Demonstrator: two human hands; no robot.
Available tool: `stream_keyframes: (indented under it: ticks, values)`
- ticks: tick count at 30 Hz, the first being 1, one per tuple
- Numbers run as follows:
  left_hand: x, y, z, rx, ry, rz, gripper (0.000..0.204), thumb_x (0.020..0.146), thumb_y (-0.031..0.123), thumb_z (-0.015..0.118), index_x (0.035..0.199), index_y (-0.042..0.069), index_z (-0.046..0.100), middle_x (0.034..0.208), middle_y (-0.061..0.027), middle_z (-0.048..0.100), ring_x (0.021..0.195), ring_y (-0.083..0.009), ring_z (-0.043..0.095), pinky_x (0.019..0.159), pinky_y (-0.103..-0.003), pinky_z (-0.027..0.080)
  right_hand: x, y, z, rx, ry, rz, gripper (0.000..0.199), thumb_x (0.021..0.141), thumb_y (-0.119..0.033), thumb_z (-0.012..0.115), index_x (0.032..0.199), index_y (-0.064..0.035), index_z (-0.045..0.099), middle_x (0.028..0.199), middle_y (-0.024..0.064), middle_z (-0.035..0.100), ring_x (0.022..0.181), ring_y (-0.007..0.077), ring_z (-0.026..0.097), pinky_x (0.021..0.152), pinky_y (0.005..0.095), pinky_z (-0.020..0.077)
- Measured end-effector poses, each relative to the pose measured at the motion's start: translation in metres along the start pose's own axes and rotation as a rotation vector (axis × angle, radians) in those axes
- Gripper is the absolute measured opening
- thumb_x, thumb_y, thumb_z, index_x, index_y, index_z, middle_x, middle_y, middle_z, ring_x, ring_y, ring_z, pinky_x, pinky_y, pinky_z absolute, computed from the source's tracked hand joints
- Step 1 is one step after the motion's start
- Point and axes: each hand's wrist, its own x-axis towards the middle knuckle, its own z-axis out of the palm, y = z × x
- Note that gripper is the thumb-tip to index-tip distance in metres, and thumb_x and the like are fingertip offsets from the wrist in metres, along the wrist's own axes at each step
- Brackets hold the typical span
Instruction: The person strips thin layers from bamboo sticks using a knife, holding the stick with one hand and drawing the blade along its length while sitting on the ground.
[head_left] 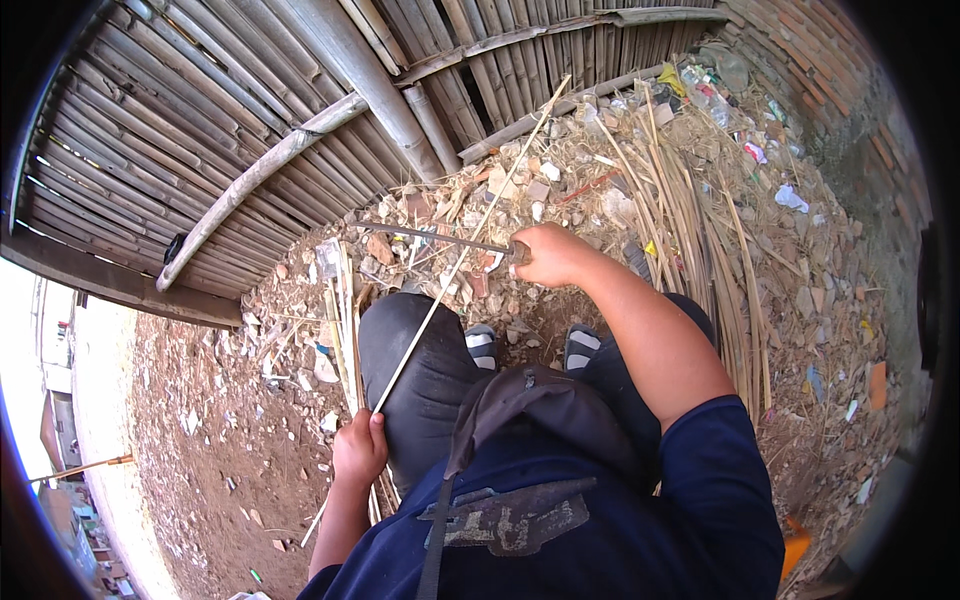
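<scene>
A long, thin bamboo strip [428, 318] slants from lower left up toward the slatted wall, passing over my left thigh. My left hand [360, 449] is closed around its lower part, thumb along the strip, and a short tail sticks out below the fist. In my right hand [548, 254] is the handle of a long-bladed knife [425, 235], gripped in front of my knees. Its narrow dark blade points left and crosses the strip near mid-length. Whether the blade's edge touches the strip I cannot tell.
A bundle of bamboo strips [690, 215] lies right of my right knee; more strips [347, 310] lie by my left knee. Ahead is a bamboo slat wall [230, 130], to the right a brick wall [830, 60]. Stones, brick pieces and plastic litter [705, 95] cover the ground.
</scene>
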Motion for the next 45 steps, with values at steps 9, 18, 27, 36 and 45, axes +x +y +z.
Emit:
stream_keyframes:
  ticks: [9, 18, 27, 36, 45]
  values:
    - [-0.005, 0.001, 0.0, 0.005, 0.017, -0.004, 0.033, 0.104, 0.033, 0.05, 0.087, 0.005, 0.053, 0.066, -0.0253, 0.061, 0.064, -0.0494, 0.062, 0.057, -0.059, 0.047, -0.002, -0.007, 0.007, -0.07, -0.051, 0.026, 0.026, 0.082, -0.026, 0.074, 0.099, -0.0062, 0.069, 0.094, 0.0187, 0.071, 0.092, 0.0368, 0.069, 0.081, 0.0461, 0.055]
    - [-0.008, 0.006, -0.004, 0.016, 0.015, -0.018, 0.033, 0.104, 0.032, 0.05, 0.086, 0.005, 0.053, 0.065, -0.0249, 0.061, 0.063, -0.0489, 0.062, 0.056, -0.058, 0.047, -0.018, -0.032, -0.005, -0.241, -0.039, -0.067, 0.025, 0.082, -0.024, 0.071, 0.101, -0.0071, 0.07, 0.096, 0.0177, 0.071, 0.094, 0.0393, 0.068, 0.082, 0.0464, 0.0548]
    - [0.002, 0.014, -0.013, 0.04, -0.027, -0.078, 0.032, 0.103, 0.033, 0.051, 0.087, 0.005, 0.053, 0.069, -0.0269, 0.064, 0.07, -0.051, 0.064, 0.063, -0.06, 0.049, 0.001, 0.009, -0.005, -0.045, 0.107, 0.088, 0.024, 0.08, -0.019, 0.069, 0.102, -0.0088, 0.07, 0.099, 0.0186, 0.071, 0.096, 0.0369, 0.069, 0.085, 0.0469, 0.0549]
    - [0.003, 0.005, -0.005, 0.093, 0.038, 0.039, 0.031, 0.104, 0.032, 0.051, 0.087, 0.006, 0.053, 0.066, -0.0235, 0.063, 0.062, -0.047, 0.064, 0.055, -0.057, 0.049, 0.012, 0.038, 0.002, 0.09, 0.066, 0.176, 0.025, 0.08, -0.02, 0.071, 0.1, -0.0055, 0.07, 0.097, 0.0186, 0.072, 0.095, 0.0369, 0.069, 0.083, 0.0448, 0.0545]
    - [0.0, -0.002, 0.0, 0.095, 0.031, 0.038, 0.031, 0.104, 0.032, 0.051, 0.086, 0.006, 0.053, 0.064, -0.023, 0.062, 0.059, -0.0467, 0.062, 0.054, -0.056, 0.049, -0.007, -0.013, 0.004, -0.064, -0.127, 0.079, 0.018, 0.08, -0.016, 0.066, 0.095, -0.0092, 0.069, 0.097, 0.0174, 0.071, 0.094, 0.0356, 0.069, 0.08, 0.0468, 0.0546]
